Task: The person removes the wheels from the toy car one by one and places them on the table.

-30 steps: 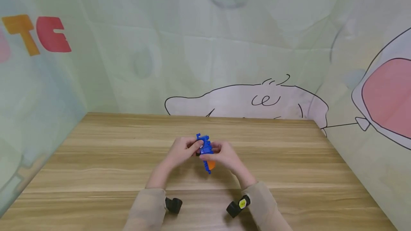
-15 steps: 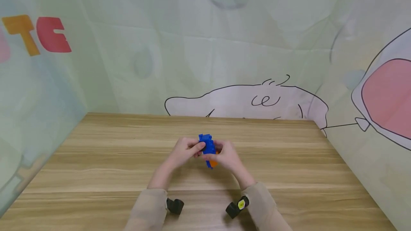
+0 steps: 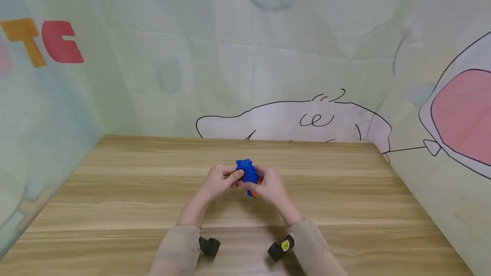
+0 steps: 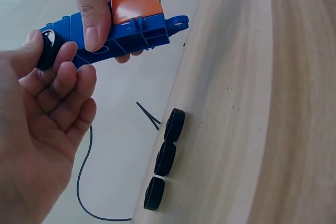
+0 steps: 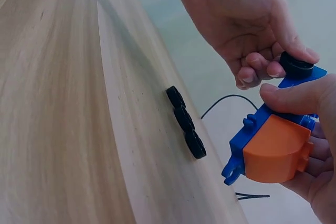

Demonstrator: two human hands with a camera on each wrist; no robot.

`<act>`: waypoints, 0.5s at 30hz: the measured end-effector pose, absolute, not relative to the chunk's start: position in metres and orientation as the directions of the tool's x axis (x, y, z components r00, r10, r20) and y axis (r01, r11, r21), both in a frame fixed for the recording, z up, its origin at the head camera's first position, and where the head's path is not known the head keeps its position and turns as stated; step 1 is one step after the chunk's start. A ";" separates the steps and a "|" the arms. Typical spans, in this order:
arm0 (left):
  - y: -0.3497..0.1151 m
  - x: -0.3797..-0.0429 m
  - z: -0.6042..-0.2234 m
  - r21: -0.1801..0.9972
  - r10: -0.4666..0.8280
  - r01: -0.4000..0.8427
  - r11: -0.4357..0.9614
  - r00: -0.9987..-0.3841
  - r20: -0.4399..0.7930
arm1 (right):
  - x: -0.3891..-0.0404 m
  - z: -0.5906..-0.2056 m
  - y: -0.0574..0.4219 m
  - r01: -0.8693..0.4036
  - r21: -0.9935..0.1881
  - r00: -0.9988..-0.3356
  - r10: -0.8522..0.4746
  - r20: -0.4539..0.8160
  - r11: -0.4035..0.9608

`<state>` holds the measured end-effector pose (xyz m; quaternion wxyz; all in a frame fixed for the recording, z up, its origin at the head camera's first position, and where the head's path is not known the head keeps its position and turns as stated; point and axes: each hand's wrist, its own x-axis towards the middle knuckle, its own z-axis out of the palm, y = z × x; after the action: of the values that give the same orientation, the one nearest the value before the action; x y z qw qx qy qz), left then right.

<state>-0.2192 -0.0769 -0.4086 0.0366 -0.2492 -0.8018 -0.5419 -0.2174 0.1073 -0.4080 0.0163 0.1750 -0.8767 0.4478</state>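
Observation:
Above the table, both hands meet at a blue toy vehicle body (image 3: 248, 173) with an orange rounded part (image 5: 274, 148). My left hand (image 4: 50, 98) pinches a black wheel (image 4: 49, 51) between thumb and fingers, against the side of the blue body near one end. Whether the wheel sits fully on its axle, I cannot tell. My right hand (image 5: 315, 108) grips the body around its middle, the thumb lying across the blue side. A small blue hook (image 4: 177, 23) juts from the end beside the orange part.
Three black wheels (image 4: 166, 158) stand in a row near the edge of the wooden table (image 3: 134, 182) in both wrist views. Thin dark cables (image 4: 90, 171) hang past that edge. A printed backdrop (image 3: 230, 71) rises behind the table.
The toy has been turned in the hands, so more of its blue side shows and less of its orange part. Both hands stay nearly in place.

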 end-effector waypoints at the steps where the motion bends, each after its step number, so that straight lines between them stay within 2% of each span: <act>1: -0.077 -0.220 -0.409 0.851 0.361 0.439 0.286 -0.873 0.329 | -0.217 -0.407 0.107 -0.320 -0.776 -0.940 -0.287 0.187 0.543; 15: -0.084 -0.223 -0.412 0.867 0.389 0.448 0.216 -0.854 0.345 | -0.212 -0.404 0.102 -0.360 -0.700 -0.933 -0.259 0.252 0.617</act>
<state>-0.2233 -0.0844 -0.4120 0.0263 -0.2686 -0.7793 -0.5655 -0.2118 0.1021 -0.4039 0.0630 0.1724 -0.8970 0.4022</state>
